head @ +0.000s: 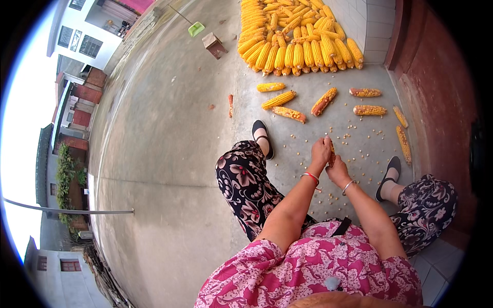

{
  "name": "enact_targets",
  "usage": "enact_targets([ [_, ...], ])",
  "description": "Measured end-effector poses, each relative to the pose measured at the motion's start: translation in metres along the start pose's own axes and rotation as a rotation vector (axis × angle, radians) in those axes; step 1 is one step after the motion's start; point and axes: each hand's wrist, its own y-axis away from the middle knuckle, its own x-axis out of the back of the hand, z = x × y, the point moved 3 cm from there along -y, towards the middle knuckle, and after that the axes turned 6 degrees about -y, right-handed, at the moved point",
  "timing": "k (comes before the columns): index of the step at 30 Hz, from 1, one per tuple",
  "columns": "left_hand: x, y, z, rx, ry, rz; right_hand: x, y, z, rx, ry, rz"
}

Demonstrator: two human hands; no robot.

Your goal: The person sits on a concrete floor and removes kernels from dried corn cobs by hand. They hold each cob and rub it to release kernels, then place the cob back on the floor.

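Between my two hands, low over the concrete floor, is a partly shelled corn cob with reddish-brown bare core showing. My left hand presses along its left side and hides part of it. The near end is wrapped by my right hand. Loose corn kernels lie scattered on the floor around and beyond the hands. Farther out, a half-stripped ear lies at a slant, with another partly shelled ear to its left. Two more stripped ears, one nearer and one farther, rest to the right.
A large stack of yellow corn ears stands ahead against a tiled wall. A small stool and green dustpan sit at upper left. One bare cob lies left of my foot. A reddish-brown door bounds the right.
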Motion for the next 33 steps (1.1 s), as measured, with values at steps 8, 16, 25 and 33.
enact_targets([
  [8,-0.004,-0.001,-0.002,-0.058,-0.007,0.069,-0.003,-0.001,0.001,-0.008,-0.053,-0.024],
  [16,-0.014,-0.01,-0.015,-0.032,0.028,-0.076,-0.001,-0.001,0.013,0.105,0.084,0.068],
  [25,-0.015,-0.015,-0.026,0.176,0.402,-0.299,0.009,-0.001,0.012,-0.101,-0.32,-0.129],
  [33,-0.029,-0.006,-0.027,0.311,0.65,-0.332,0.004,-0.005,0.031,-0.329,-0.576,-0.118],
])
